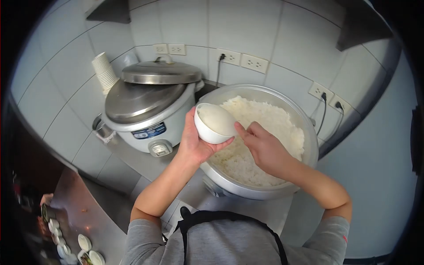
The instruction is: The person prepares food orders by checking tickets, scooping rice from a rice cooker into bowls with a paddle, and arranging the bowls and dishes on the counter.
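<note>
My shirt point(221, 243): grey, red mark on the sleeve at lower right. Apron straps point(221, 215): black. Bowl point(211, 134), centre: white; rice point(260, 163): white to cream. Pot point(311, 145), right of centre: silver-grey. Cooker point(176, 128), upper left: pale grey body, silver lids, blue label point(149, 130). Wall tiles point(181, 24): pale blue-grey, darker grid lines. Plugs point(222, 57): black.

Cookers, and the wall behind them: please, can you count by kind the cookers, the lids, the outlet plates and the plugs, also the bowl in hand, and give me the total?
Cookers: 2
Lids: 2
Outlet plates: 6
Plugs: 3
Held bowl: 1
Total: 14
</note>
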A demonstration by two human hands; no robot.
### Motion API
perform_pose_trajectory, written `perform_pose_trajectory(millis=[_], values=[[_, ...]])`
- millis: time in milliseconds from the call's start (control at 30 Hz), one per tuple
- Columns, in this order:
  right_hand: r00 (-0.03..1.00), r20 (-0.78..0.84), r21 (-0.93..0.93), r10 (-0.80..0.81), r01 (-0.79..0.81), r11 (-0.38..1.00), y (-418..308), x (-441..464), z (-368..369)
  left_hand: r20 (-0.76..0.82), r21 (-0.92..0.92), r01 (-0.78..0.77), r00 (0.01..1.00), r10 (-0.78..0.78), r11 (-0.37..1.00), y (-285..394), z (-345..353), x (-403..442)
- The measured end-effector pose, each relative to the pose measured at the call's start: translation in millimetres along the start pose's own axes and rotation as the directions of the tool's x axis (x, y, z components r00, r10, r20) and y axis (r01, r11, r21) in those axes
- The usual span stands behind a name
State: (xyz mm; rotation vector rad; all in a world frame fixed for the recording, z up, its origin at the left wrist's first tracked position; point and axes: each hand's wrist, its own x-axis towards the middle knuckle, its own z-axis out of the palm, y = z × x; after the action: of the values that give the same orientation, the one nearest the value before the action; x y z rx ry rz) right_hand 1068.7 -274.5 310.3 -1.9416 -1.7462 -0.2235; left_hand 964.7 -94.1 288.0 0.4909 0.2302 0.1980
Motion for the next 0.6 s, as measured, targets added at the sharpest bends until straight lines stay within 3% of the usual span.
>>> perform_pose_trajectory(millis=[33,67,167,200,267,333,400,467,500,533,600], values=[[0.999,0.044,0.14,0.026,-0.032,0.99,-5.9,3.3,2.3,-0.01,-0.007,-0.032,0.999,0.032,0.999,2.8,-3.9,-3.1],[0.999,0.052,0.148,-0.007,-0.001,0.989,-5.1,13.2,-4.9,-0.004,0.015,-0.041,0.999,0.041,0.999,5.6,-8.4,-7.3],[0.985,0.147,0.317,0.086,-0.129,0.94,-12.4,43.4,-30.4,0.009,0.092,-0.093,0.996,0.092,0.991,21.3,-17.0,-24.3],[0.986,0.155,0.325,0.058,-0.107,0.94,-17.7,47.0,-23.5,0.028,0.146,-0.106,0.994,0.103,0.983,26.0,-20.0,-30.6],[0.975,0.175,0.263,-0.14,0.09,0.961,-29.0,51.0,-7.1,-0.01,0.171,-0.169,0.985,0.174,0.971,34.7,-28.4,-45.7],[0.971,0.19,0.302,-0.143,0.081,0.95,-31.6,68.4,-12.5,-0.072,0.226,-0.244,0.961,0.266,0.943,44.1,-40.2,-64.0],[0.965,0.214,0.343,-0.151,0.07,0.937,-43.8,85.6,-2.9,-0.124,0.201,-0.308,0.934,0.336,0.93,54.4,-53.7,-81.0],[0.962,0.221,0.312,-0.162,0.087,0.946,-65.9,94.4,21.9,-0.043,0.066,-0.388,0.919,0.391,0.919,65.4,-68.7,-101.2],[0.949,0.129,0.378,-0.287,0.221,0.899,-78.9,96.9,42.4,-0.022,0.071,-0.408,0.912,0.41,0.91,71.8,-79.2,-112.2],[0.936,0.137,0.396,-0.323,0.247,0.884,-90.7,108.0,48.0,-0.044,0.069,-0.439,0.896,0.442,0.896,77.1,-87.1,-126.0],[0.924,0.111,0.408,-0.366,0.293,0.865,-119.5,136.1,51.1,-0.1,-0.112,-0.482,0.875,0.473,0.869,89.5,-101.8,-156.6]])
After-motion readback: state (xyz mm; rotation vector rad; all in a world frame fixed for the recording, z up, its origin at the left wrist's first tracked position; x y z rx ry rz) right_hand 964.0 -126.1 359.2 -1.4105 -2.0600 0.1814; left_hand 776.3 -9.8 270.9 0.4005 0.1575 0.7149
